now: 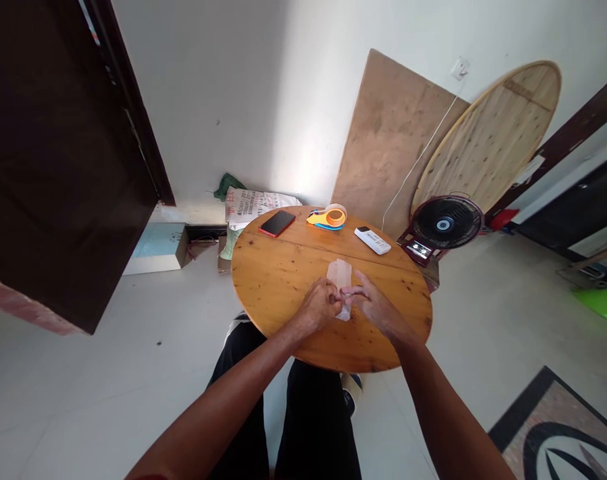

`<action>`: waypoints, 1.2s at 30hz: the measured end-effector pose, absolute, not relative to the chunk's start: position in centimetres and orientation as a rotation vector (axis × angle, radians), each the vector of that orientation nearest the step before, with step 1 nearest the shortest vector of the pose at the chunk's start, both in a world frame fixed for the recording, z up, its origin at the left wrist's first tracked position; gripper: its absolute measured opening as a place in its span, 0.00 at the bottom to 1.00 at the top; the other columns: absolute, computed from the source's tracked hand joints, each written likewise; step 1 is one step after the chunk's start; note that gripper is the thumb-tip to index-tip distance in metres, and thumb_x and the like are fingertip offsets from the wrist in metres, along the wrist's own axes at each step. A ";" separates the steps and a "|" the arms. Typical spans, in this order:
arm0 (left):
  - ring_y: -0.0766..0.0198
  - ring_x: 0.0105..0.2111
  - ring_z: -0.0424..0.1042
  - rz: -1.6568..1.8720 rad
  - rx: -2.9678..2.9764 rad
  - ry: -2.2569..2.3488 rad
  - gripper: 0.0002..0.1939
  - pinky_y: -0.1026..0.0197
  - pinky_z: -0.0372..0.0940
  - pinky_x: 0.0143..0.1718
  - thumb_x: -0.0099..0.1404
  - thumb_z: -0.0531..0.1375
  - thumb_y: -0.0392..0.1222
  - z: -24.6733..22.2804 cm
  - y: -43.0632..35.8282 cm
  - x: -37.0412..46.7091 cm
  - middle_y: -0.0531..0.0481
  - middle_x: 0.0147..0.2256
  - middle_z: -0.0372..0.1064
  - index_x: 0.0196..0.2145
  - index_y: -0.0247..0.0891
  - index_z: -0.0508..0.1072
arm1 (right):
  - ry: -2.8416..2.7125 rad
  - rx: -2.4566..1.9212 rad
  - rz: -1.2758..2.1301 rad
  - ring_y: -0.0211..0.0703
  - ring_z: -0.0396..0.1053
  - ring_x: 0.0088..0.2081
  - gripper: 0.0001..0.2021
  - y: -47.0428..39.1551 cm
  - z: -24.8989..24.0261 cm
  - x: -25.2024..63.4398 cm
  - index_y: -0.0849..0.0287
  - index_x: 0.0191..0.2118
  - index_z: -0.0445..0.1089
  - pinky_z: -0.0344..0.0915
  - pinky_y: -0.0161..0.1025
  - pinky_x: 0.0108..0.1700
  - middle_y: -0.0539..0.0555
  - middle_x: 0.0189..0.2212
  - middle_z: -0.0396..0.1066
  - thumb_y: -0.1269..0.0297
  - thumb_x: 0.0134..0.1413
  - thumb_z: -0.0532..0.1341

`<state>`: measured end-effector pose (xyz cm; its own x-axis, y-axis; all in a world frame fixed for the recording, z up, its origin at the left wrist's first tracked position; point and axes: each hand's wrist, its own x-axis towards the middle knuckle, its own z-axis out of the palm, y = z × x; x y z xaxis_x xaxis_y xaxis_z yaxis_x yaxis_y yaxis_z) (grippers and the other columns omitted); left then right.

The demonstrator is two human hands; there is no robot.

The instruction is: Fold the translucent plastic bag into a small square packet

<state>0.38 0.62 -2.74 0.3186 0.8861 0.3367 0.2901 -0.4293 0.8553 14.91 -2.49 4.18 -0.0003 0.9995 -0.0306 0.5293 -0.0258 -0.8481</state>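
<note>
I'm sitting in a plain room of a home, at a small round wooden table (pixel 283 280) on a pale tiled floor (pixel 83 373). A phone (pixel 276 223), a remote control (pixel 372 241) and a tape dispenser (pixel 328 217) lie on it. A floor fan (pixel 446 225), a spare round tabletop (pixel 493 133) against the white wall, a printed sack (pixel 256 205) and a dark door (pixel 58 153) stand around me.
</note>
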 end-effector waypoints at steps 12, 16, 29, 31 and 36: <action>0.65 0.38 0.70 1.102 1.909 1.027 0.04 0.62 0.67 0.43 0.53 0.61 0.31 -2.6 0.9 0.1 0.48 0.36 0.68 0.26 0.35 0.77 | -1.714 -1.658 0.529 0.45 0.72 0.35 0.10 -3.2 0.6 17.5 0.57 0.37 0.72 0.66 0.40 0.39 0.53 0.34 0.75 0.61 0.51 0.58; 0.64 0.38 0.70 1.090 1.911 1.036 0.04 0.61 0.67 0.42 0.53 0.61 0.31 -2.4 0.7 0.1 0.48 0.37 0.68 0.26 0.35 0.76 | -1.760 -1.643 0.526 0.46 0.72 0.37 0.10 -3.0 0.0 17.0 0.55 0.36 0.75 0.66 0.41 0.41 0.54 0.35 0.77 0.61 0.53 0.57; 0.68 0.29 0.65 1.025 1.799 0.984 0.13 0.65 0.64 0.35 0.55 0.51 0.26 -2.0 1.5 -1.0 0.53 0.29 0.67 0.35 0.35 0.68 | -1.907 -1.611 0.406 0.44 0.71 0.32 0.11 -2.3 -0.5 16.7 0.55 0.34 0.77 0.65 0.38 0.36 0.54 0.31 0.76 0.63 0.54 0.56; 0.68 0.29 0.65 1.026 1.809 0.963 0.12 0.65 0.63 0.34 0.56 0.50 0.26 -1.9 1.6 -1.1 0.53 0.29 0.67 0.35 0.35 0.68 | -1.913 -1.577 0.508 0.44 0.72 0.32 0.12 -2.5 0.0 16.8 0.55 0.37 0.77 0.66 0.38 0.36 0.54 0.32 0.77 0.63 0.54 0.56; 0.69 0.28 0.64 1.028 1.838 0.966 0.10 0.66 0.61 0.33 0.55 0.53 0.28 -2.4 1.7 -0.8 0.54 0.29 0.66 0.35 0.37 0.67 | -1.901 -1.553 0.582 0.44 0.72 0.33 0.11 -2.6 0.4 17.0 0.54 0.38 0.77 0.66 0.40 0.39 0.53 0.33 0.77 0.64 0.52 0.58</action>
<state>-0.81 1.68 -2.37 0.3777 0.8810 0.2848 0.2296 -0.3872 0.8930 17.00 -2.63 0.42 -0.1272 0.9755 0.1793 0.7078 0.2159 -0.6726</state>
